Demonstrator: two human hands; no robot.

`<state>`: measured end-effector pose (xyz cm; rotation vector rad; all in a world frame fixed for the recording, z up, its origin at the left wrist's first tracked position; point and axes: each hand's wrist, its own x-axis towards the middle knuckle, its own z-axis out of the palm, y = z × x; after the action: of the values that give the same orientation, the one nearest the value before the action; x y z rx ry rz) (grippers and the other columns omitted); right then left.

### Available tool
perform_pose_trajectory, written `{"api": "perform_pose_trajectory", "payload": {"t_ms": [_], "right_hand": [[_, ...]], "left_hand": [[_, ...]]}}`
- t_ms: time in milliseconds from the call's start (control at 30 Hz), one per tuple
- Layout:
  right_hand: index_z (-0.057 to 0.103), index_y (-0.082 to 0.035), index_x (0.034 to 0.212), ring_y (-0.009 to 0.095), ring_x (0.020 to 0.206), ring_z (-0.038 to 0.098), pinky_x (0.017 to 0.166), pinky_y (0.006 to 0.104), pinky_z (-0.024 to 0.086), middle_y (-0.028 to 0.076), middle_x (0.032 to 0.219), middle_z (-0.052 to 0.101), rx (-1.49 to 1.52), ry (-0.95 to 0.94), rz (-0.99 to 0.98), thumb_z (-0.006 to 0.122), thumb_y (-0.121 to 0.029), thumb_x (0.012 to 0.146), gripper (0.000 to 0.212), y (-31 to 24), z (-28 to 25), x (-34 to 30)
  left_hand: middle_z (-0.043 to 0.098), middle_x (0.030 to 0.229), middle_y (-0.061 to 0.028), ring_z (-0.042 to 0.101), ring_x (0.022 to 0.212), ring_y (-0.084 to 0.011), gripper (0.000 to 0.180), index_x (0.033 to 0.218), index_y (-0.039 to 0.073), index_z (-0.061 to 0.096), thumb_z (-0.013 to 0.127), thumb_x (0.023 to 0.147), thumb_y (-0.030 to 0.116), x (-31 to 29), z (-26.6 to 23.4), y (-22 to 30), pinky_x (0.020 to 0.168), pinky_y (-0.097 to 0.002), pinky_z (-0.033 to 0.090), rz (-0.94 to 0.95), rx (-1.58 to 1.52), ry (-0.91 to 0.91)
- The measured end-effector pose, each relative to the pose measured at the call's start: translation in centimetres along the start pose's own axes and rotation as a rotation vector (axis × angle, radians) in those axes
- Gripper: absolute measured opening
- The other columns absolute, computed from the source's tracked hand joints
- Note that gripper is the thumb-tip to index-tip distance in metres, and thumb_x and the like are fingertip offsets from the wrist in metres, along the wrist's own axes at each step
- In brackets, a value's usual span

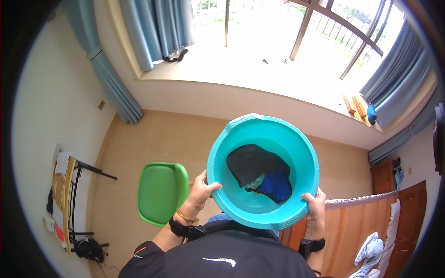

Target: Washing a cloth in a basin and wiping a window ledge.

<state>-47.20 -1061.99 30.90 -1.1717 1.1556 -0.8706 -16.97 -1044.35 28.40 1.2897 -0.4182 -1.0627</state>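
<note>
A round turquoise plastic basin (220, 139) is held up in front of my body. My left hand (200, 191) grips its rim on the left, thumb over the edge and fingers underneath, partly hidden. On the right, my right hand (316, 204) clasps the rim the same way. Inside the basin lies a crumpled piece of dark grey and blue cloth (257, 164), with a small patterned patch showing at its lower part. Whether the basin also holds water I cannot tell.
A green chair (160, 192) stands left of the basin. Against the left wall is a table (69, 199) with black legs. Ahead runs a wide window sill (208, 69) between blue curtains (160, 32). A bed (352, 222) with crumpled clothing (369, 248) is at right.
</note>
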Motion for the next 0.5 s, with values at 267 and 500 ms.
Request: {"api": "perform_pose_trajectory", "payload": {"t_ms": [267, 500], "right_hand": [[0.060, 0.005, 0.096, 0.010, 0.069, 0.057, 0.064, 0.0248, 0.047, 0.004, 0.082, 0.062, 0.034, -0.068, -0.024, 0.060, 0.003, 0.067, 0.029, -1.0, 2.4, 22.1], [0.061, 0.004, 0.097, 0.011, 0.071, 0.059, 0.066, 0.0250, 0.048, 0.004, 0.083, 0.063, 0.028, -0.177, 0.040, 0.060, 0.004, 0.068, 0.029, -4.3, 7.0, 39.1]], "left_hand": [[0.063, 0.094, -0.0040, 0.063, 0.075, -0.0117, 0.051, 0.122, 0.002, 0.053, 0.066, 0.072, 0.001, 18.8, 4.5, 1.8, 0.059, -0.0250, 0.054, -0.002, 0.052, 0.104], [0.063, 0.102, -0.0065, 0.064, 0.084, -0.0141, 0.053, 0.123, 0.001, 0.052, 0.067, 0.073, 0.002, 34.7, 6.1, 3.9, 0.069, -0.0292, 0.056, 0.045, 0.031, 0.124]]}}
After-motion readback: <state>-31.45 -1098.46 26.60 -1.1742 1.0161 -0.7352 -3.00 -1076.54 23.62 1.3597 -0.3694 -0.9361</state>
